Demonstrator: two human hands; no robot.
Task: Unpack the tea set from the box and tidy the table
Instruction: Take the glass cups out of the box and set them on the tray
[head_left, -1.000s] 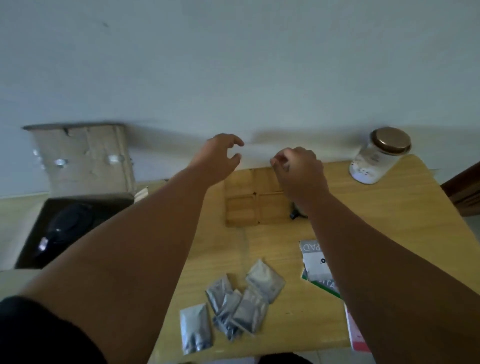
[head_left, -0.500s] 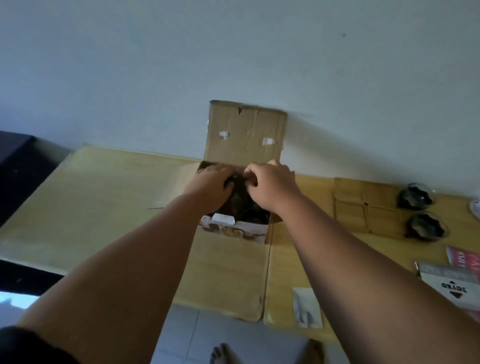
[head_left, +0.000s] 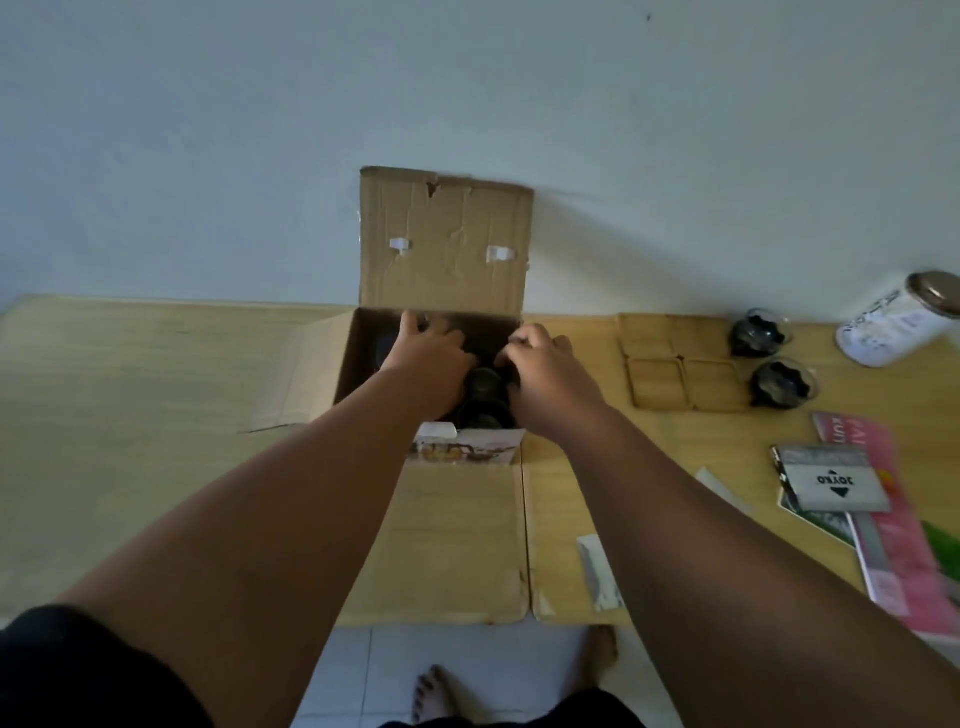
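Observation:
An open cardboard box (head_left: 447, 244) stands on the wooden table (head_left: 130, 374) against the wall, its flaps spread out. Both my hands reach down into it. My left hand (head_left: 426, 358) has its fingers spread over the dark inside. My right hand (head_left: 545, 369) curls at the box's right side. Between them shows a dark round tea piece (head_left: 483, 389); whether either hand grips it is hidden. Two dark glass cups (head_left: 756, 332) (head_left: 782, 384) stand on the table to the right, beside wooden coasters (head_left: 680, 364).
A white jar with a bronze lid (head_left: 898, 322) lies tilted at far right. Packets and pink leaflets (head_left: 836, 478) cover the right front of the table. A silver sachet (head_left: 600, 571) lies near the front edge. My bare feet show on the tiled floor below.
My view swung from the right end of the table to the box. Both hands moved from the coasters into the box and have spread slightly apart inside it.

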